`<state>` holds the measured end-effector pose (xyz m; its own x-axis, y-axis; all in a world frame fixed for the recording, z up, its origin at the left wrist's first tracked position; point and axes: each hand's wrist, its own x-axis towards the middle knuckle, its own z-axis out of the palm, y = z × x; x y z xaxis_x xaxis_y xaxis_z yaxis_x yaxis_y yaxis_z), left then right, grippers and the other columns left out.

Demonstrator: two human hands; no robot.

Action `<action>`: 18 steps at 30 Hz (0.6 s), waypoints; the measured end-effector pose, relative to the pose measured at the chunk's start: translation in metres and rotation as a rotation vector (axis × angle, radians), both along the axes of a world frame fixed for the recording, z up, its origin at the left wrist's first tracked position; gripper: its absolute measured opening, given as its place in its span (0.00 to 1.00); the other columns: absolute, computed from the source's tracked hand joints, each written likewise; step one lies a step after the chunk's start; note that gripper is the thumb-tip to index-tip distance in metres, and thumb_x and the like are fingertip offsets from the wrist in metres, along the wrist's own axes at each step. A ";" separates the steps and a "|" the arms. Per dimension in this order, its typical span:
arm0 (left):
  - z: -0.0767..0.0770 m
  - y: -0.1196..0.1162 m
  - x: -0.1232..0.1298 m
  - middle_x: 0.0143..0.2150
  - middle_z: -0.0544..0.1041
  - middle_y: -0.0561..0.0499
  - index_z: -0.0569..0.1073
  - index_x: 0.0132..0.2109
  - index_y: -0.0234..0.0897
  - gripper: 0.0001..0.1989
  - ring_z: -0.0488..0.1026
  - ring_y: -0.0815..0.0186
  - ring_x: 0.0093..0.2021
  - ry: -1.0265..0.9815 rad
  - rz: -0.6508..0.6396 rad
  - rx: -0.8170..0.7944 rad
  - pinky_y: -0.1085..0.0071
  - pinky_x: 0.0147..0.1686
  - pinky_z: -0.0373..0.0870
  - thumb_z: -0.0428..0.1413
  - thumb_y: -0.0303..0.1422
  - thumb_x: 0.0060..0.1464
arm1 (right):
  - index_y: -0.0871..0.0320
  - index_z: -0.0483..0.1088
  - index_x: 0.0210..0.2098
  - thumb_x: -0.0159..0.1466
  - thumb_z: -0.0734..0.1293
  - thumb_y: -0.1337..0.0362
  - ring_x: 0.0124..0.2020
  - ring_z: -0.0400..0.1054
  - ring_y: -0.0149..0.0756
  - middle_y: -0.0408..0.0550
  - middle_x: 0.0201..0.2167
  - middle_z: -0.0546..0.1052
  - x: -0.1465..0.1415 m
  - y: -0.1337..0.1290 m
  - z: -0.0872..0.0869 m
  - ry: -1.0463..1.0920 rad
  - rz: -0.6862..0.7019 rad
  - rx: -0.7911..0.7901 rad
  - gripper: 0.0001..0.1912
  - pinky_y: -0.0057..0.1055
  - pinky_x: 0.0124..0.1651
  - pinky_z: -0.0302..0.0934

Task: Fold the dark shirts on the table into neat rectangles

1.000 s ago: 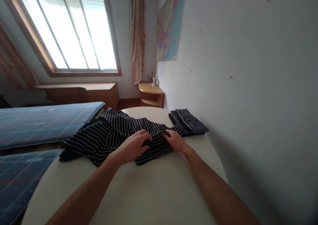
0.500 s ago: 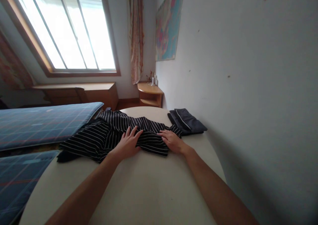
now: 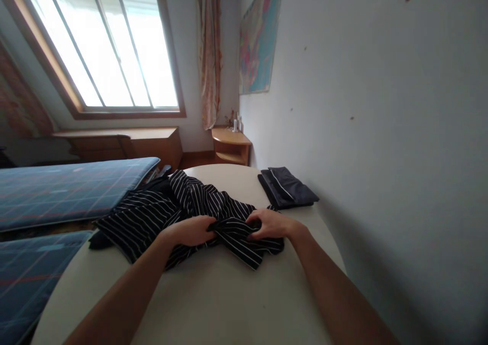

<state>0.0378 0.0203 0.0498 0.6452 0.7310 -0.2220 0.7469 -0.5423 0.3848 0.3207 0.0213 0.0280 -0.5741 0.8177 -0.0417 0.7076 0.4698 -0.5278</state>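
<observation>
A black garment with white stripes (image 3: 148,213) lies rumpled across the pale round table (image 3: 213,299). My left hand (image 3: 194,230) is closed on its near middle part, with the fingertips tucked into the cloth. To the right, my right hand (image 3: 269,223) pinches a fold of the same garment between thumb and fingers. Between the hands the cloth is bunched, and one striped flap hangs toward the near side of the table. A folded dark garment (image 3: 290,187) rests behind my right hand, apart from it.
Blue plaid padded surfaces (image 3: 68,190) border the table on the left. The white wall (image 3: 381,131) runs along the right. Behind stand a wooden desk (image 3: 152,136) and a small corner shelf (image 3: 231,136) with small items on it.
Both hands have gone from lying flat on the striped garment to gripping it. Its near part has been drawn toward me and bunched up, while the folded dark garment has stayed put.
</observation>
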 end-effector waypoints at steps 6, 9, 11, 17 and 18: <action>0.030 -0.022 0.011 0.41 0.80 0.54 0.76 0.45 0.38 0.13 0.75 0.64 0.41 -0.302 -0.184 -0.408 0.72 0.42 0.70 0.52 0.39 0.60 | 0.60 0.78 0.29 0.57 0.70 0.46 0.24 0.63 0.30 0.41 0.21 0.73 0.016 0.003 0.003 0.154 -0.018 -0.317 0.21 0.26 0.27 0.56; 0.030 -0.016 0.012 0.43 0.80 0.52 0.76 0.46 0.37 0.17 0.75 0.62 0.44 -0.524 -0.048 -0.286 0.69 0.45 0.71 0.52 0.44 0.60 | 0.61 0.75 0.29 0.60 0.66 0.38 0.24 0.64 0.30 0.41 0.22 0.72 0.021 0.011 -0.003 0.388 -0.089 -0.300 0.29 0.27 0.28 0.58; 0.022 -0.002 0.010 0.41 0.80 0.50 0.76 0.45 0.36 0.19 0.75 0.60 0.43 -0.625 0.135 -0.077 0.67 0.44 0.71 0.52 0.46 0.60 | 0.60 0.75 0.34 0.62 0.60 0.35 0.28 0.68 0.34 0.45 0.26 0.75 0.022 0.018 -0.007 0.571 -0.200 -0.235 0.33 0.30 0.32 0.63; -0.015 0.034 -0.007 0.50 0.79 0.40 0.71 0.57 0.32 0.29 0.76 0.53 0.50 -0.487 0.570 0.221 0.61 0.51 0.69 0.48 0.51 0.60 | 0.57 0.71 0.56 0.68 0.52 0.38 0.55 0.69 0.44 0.53 0.53 0.76 0.021 0.023 -0.015 0.674 -0.266 -0.036 0.35 0.43 0.60 0.61; -0.019 0.034 -0.009 0.54 0.77 0.38 0.68 0.60 0.31 0.32 0.74 0.52 0.54 -0.409 0.569 0.221 0.60 0.54 0.67 0.47 0.52 0.60 | 0.57 0.69 0.59 0.67 0.57 0.38 0.59 0.67 0.45 0.53 0.57 0.74 0.020 0.022 -0.017 0.612 -0.247 -0.007 0.34 0.44 0.64 0.58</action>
<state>0.0288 0.0545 0.0306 0.1523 0.9774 0.1469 0.7559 -0.2109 0.6198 0.3410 0.0430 0.0114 -0.2918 0.9292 0.2267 0.3652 0.3274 -0.8715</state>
